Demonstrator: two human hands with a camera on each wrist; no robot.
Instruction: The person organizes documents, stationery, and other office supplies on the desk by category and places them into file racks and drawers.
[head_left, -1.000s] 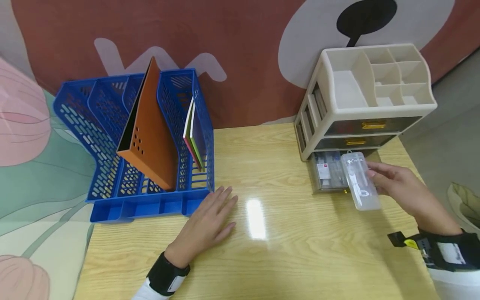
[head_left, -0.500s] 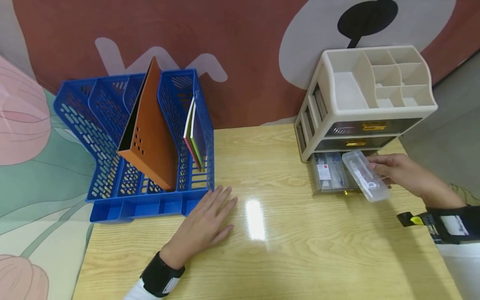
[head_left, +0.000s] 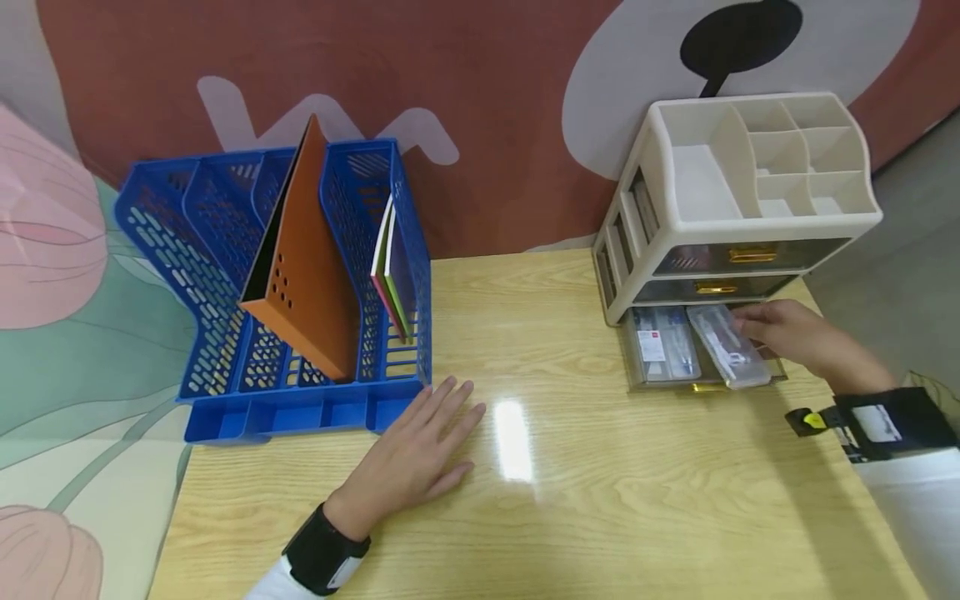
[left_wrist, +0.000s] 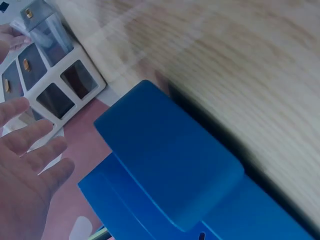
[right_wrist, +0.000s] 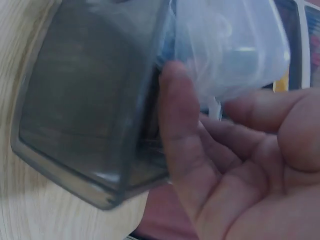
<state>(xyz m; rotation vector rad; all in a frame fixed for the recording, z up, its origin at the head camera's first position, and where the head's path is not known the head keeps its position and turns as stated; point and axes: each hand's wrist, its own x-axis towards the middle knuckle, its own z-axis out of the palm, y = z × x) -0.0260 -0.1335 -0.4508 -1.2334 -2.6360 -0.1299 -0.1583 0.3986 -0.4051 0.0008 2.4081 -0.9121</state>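
Note:
In the head view my right hand (head_left: 791,335) pinches the side of a clear plastic case (head_left: 726,346) over the right part of a pulled-out drawer (head_left: 637,367). The case is tilted, its near end at the drawer's front edge. Other clear cases (head_left: 667,343), one with a white label, lie in the left of the drawer. The right wrist view shows the smoky drawer wall (right_wrist: 85,100) beside the fingers and the cloudy case (right_wrist: 240,50) above them. My left hand (head_left: 408,462) rests with straight fingers near the front right corner of the blue file rack (head_left: 300,412).
A cream drawer organizer (head_left: 772,223) with open top compartments stands at the back right, its two upper drawers closed. The rack holds an orange folder (head_left: 311,275) and thin booklets (head_left: 393,275). Patterned fabric (head_left: 487,125) covers the wall behind the wooden table (head_left: 570,500).
My right hand first swings the clear case rightward, its near end turning right, then lowers it into the drawer opening. The left hand stays nearly in place.

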